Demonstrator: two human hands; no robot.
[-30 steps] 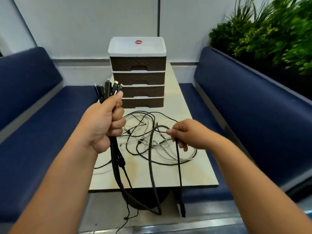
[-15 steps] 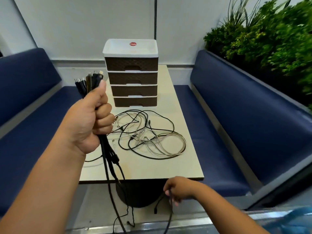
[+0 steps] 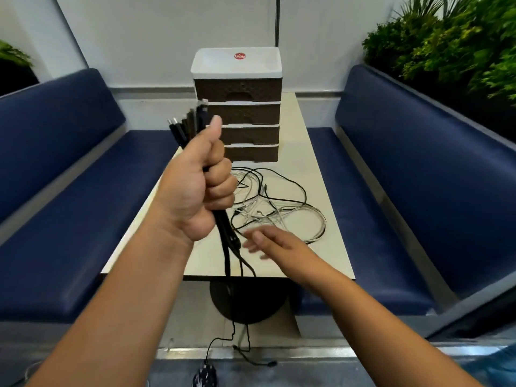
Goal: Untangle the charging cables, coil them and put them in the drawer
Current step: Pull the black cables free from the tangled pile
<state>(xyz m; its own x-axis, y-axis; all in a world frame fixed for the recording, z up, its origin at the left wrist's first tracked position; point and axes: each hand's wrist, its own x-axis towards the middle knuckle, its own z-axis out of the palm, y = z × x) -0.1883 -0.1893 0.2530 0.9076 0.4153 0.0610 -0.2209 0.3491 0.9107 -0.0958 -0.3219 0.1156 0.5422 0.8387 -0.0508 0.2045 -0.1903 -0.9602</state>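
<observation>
My left hand [image 3: 199, 188] grips a bundle of black cables [image 3: 227, 247] upright, their plugs sticking out above my thumb and their tails hanging past the table's front edge to the floor. My right hand [image 3: 269, 243] hovers over the table just right of the bundle, fingers extended and blurred, holding nothing. A tangle of white and black cables [image 3: 276, 208] lies on the beige table [image 3: 321, 152]. Behind it stands a brown drawer unit [image 3: 237, 107] with a white top and all drawers closed.
Blue benches [image 3: 418, 191] flank the table on both sides. Green plants [image 3: 452, 46] rise behind the right bench. The table's black pedestal base [image 3: 245, 300] sits below the front edge, with cable ends lying on the floor [image 3: 251, 358].
My right hand let go of the black cable below the table edge and rose over the tabletop, fingers spread. My left hand lifted the bundle a little and moved right.
</observation>
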